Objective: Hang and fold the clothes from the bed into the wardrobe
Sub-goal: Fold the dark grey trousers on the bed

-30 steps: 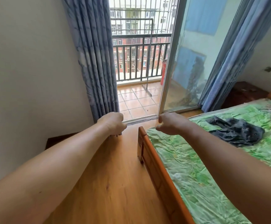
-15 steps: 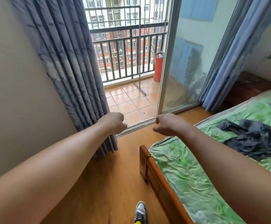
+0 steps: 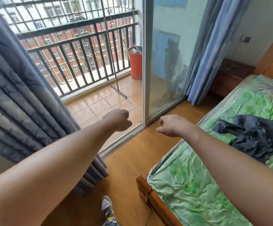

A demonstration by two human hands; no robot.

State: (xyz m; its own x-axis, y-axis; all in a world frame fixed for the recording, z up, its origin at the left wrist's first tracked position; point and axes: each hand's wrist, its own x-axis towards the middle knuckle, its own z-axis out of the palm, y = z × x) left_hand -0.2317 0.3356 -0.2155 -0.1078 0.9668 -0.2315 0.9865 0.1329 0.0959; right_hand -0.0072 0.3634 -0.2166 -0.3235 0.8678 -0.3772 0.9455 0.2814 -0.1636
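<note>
The work stood at its very start: nothing had been picked up, and the wardrobe was nowhere in view. Both arms reached forward toward 12 o'clock. The left hand (image 3: 118, 120) and right hand (image 3: 170, 125) were each curled into a fist and appeared to hold nothing, though the palms faced away. The only garment plainly visible, a crumpled dark piece of clothing (image 3: 253, 136), lay at 3 o'clock on the bed (image 3: 189, 185), well apart from either hand. The next move probably called for turning right, uncurling the right hand and gathering that cloth.

The bed wore a rumpled green sheet inside a wooden frame (image 3: 148, 191). At 12 o'clock a sliding glass door (image 3: 165, 62) opened onto a tiled balcony with a dark railing (image 3: 83, 51) and a red bucket (image 3: 135, 64). A grey-blue curtain (image 3: 18, 103) hung at 9 o'clock above the wooden floor (image 3: 132, 160).
</note>
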